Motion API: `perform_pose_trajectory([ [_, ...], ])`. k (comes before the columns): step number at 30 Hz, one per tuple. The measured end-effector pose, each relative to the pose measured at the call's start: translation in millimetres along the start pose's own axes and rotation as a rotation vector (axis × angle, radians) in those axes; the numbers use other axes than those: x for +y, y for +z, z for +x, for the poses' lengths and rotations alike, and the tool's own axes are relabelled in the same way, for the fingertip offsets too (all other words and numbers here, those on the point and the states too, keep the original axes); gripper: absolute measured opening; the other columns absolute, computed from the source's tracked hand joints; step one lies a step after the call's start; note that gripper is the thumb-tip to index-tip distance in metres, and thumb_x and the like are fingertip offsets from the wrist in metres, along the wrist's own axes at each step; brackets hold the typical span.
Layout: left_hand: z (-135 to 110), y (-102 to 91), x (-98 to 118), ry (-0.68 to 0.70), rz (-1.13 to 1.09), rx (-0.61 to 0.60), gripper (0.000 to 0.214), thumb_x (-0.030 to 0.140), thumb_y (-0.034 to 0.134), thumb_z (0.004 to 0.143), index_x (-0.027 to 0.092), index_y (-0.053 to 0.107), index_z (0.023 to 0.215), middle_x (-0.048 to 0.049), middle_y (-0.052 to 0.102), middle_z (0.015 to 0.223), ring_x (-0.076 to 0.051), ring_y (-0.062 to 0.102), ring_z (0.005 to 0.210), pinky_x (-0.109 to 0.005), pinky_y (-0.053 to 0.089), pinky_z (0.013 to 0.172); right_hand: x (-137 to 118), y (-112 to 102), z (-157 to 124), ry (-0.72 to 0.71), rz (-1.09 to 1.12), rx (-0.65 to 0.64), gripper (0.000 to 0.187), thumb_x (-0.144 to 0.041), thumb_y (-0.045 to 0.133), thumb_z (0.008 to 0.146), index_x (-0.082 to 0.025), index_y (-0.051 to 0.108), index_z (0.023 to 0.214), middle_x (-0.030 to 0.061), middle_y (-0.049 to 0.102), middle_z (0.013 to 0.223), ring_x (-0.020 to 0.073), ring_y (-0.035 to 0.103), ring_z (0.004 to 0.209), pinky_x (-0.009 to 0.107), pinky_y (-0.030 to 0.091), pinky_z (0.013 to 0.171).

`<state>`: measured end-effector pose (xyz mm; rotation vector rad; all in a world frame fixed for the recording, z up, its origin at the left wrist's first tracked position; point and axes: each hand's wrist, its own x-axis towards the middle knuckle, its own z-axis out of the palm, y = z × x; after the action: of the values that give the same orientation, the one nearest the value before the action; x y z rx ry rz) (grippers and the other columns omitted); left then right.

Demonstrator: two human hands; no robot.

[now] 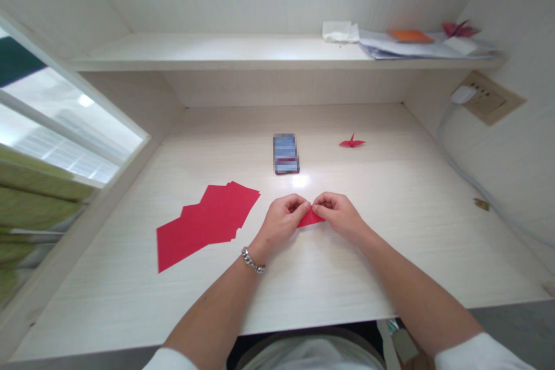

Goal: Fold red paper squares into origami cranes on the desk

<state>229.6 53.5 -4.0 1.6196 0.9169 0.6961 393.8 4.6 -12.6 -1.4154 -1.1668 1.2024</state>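
Observation:
A small folded piece of red paper [310, 218] is pinched between my two hands, low over the desk. My left hand [284, 217] grips its left side with thumb and fingers closed, a chain bracelet on the wrist. On the other side, my right hand [338, 211] pinches the paper near its top, the two thumb tips almost meeting. Fingers cover much of the upper part, so its full shape is hidden. To the left lie several overlapping red paper sheets [208, 217]. Behind my hands rests a phone [285, 154], and a folded red paper crane [352, 142] sits to its right.
The pale desk [130, 300] has a shelf [217, 52] above its back. Papers [377, 45], an orange pad [410, 36] and another red folded paper figure [460, 29] lie there. A white cable [459, 167] hangs from the right wall socket [494, 101]. A small brown scrap [481, 204] lies nearby.

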Motion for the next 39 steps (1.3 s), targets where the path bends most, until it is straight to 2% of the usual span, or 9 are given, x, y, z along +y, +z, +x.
perform_pose_trajectory([
  [11,2.5,-0.8,-4.4,-0.048,-0.101,-0.007,0.026,0.038,0.059,0.082,0.014,0.067,0.080,-0.0040,0.065,0.076,-0.015,0.057,0.069,-0.025,0.044,0.063,0.9,-2.9,-0.1,0.038,0.072,-0.011,0.009,-0.024,0.062,0.071,-0.016,0.063,0.073,-0.0023,0.061,0.066,0.0113,0.051,0.060,0.024,0.038,0.057],
  [19,0.9,-1.5,-3.4,0.010,0.001,0.033,0.023,0.035,0.057,0.083,0.015,0.066,0.079,-0.0034,0.065,0.076,-0.014,0.057,0.069,-0.024,0.044,0.063,4.1,0.2,0.0,0.021,0.045,-0.025,0.010,-0.025,0.062,0.073,-0.016,0.062,0.075,-0.0019,0.061,0.067,0.0116,0.051,0.060,0.024,0.037,0.057],
  [27,-1.2,-0.8,-0.3,0.054,0.060,-0.035,0.022,0.035,0.056,0.084,0.015,0.065,0.079,-0.0030,0.064,0.075,-0.015,0.056,0.067,-0.025,0.044,0.063,-2.5,-0.6,-1.7,-0.011,-0.103,-0.035,0.008,-0.023,0.057,0.072,-0.017,0.062,0.071,-0.0025,0.059,0.064,0.0124,0.051,0.060,0.024,0.038,0.057],
  [34,3.2,-8.2,-2.9,0.011,0.033,0.111,0.023,0.037,0.058,0.082,0.015,0.064,0.077,-0.0029,0.064,0.075,-0.014,0.056,0.067,-0.024,0.044,0.061,-3.5,-7.5,-1.1,0.060,-0.084,-0.054,0.007,-0.018,0.054,0.068,-0.017,0.061,0.066,-0.0011,0.062,0.057,0.0138,0.056,0.055,0.025,0.042,0.055],
  [39,5.4,-15.8,-3.6,-0.012,-0.008,0.141,0.025,0.039,0.061,0.081,0.014,0.065,0.078,-0.0031,0.065,0.075,-0.014,0.056,0.067,-0.024,0.044,0.062,-4.0,-14.1,-2.3,0.085,-0.065,-0.074,0.007,-0.019,0.055,0.069,-0.017,0.062,0.068,-0.0009,0.062,0.056,0.0137,0.057,0.053,0.025,0.043,0.054],
])
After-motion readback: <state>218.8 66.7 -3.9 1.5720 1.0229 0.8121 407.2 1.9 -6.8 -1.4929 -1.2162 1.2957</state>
